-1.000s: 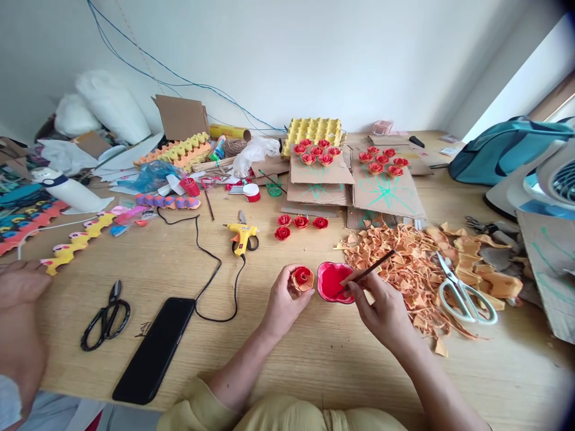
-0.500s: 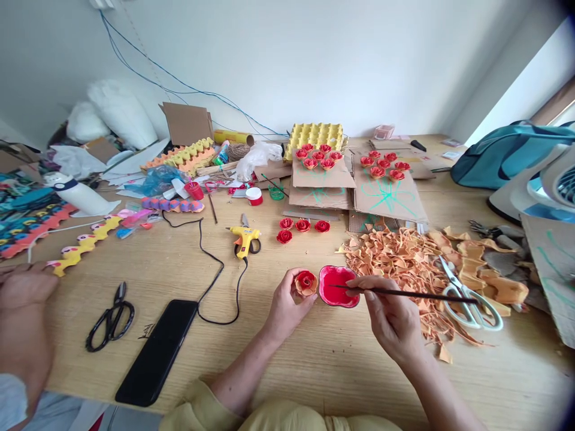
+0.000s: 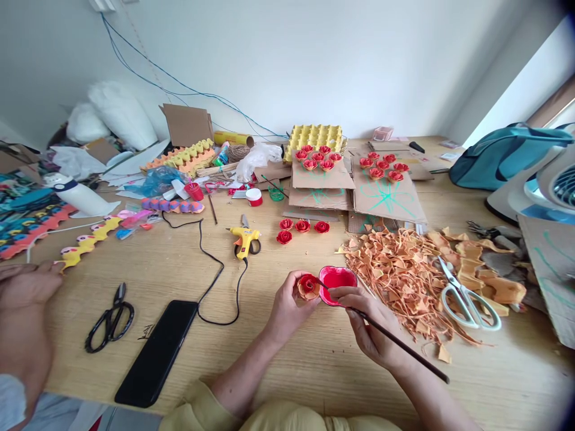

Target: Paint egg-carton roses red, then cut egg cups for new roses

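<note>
My left hand (image 3: 290, 308) holds a paper rose (image 3: 309, 287), red at its centre and pale orange on its outer petals. In my right hand (image 3: 375, 323) is a long dark paintbrush (image 3: 406, 347), gripped near its bristle end. The brush tip touches or nearly touches the right edge of the rose. Just right of the rose sits a small dish of red paint (image 3: 336, 277), partly covered by my right fingers. Beyond my hands, several red roses (image 3: 302, 226) lie on the table.
Orange carton scraps (image 3: 395, 269) and white-handled scissors (image 3: 467, 302) lie at right. Cardboard pieces (image 3: 386, 200) bear more roses. A yellow glue gun (image 3: 245, 240), black scissors (image 3: 112, 320) and a phone (image 3: 157, 353) are at left. Another person's hand (image 3: 29, 293) rests at far left.
My right hand has turned the brush and moved its tip left, out of the paint dish to the rose. The rose has tilted slightly in my left hand.
</note>
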Demonstrator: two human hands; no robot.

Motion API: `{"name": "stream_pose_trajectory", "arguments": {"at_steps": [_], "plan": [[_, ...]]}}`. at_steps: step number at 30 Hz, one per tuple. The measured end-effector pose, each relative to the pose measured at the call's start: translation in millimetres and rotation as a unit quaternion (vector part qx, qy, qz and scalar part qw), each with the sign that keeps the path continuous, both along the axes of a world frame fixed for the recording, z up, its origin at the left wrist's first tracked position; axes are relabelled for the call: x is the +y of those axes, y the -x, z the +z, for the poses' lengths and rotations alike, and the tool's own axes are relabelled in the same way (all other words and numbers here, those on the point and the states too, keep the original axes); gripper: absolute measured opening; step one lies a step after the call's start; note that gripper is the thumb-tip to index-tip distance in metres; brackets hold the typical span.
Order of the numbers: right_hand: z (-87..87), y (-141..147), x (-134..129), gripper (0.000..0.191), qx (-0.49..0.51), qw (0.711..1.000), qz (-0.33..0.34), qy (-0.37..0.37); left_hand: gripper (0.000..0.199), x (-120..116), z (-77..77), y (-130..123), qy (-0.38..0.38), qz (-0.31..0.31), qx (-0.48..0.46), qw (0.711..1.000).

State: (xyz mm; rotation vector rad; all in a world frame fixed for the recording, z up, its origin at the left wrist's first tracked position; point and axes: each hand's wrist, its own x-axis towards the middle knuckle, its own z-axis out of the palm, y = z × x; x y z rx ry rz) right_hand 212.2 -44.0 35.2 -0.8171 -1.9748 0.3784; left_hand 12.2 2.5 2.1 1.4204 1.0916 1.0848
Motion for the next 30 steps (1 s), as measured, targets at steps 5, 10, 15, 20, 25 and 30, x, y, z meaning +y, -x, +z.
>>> {"name": "stream_pose_trajectory", "arguments": {"at_steps": [5,10,15,20,25,30], "plan": [[-2.1,1.7,-2.2,0.031,-0.016,1.0,0.012,0.0,0.043,-0.5,4.8,-0.9,0.003,0.011,-0.001,1.0],[1.4,2.3,-4.2,0.029,-0.017,1.0,0.013,0.001,0.043,0.5,4.2,-1.3,-0.006,0.013,0.002,1.0],[5.6,0.7,-2.9,0.032,-0.017,1.0,0.017,-0.015,0.044,0.8,4.4,-1.6,0.004,0.005,-0.015,1.0],[8.9,1.5,-0.7,0.026,-0.067,0.998,0.005,-0.022,0.043,-1.1,7.0,-1.3,0.014,-0.008,-0.036,0.999],[9.5,-0.9,-1.3,0.026,-0.093,0.995,-0.001,-0.023,0.043,-1.2,5.5,-0.9,0.001,-0.009,-0.031,0.999],[11.1,-1.9,-1.8,0.027,-0.107,0.993,0.008,-0.054,0.042,-1.4,4.5,-0.2,-0.001,-0.009,-0.011,1.0]]}}
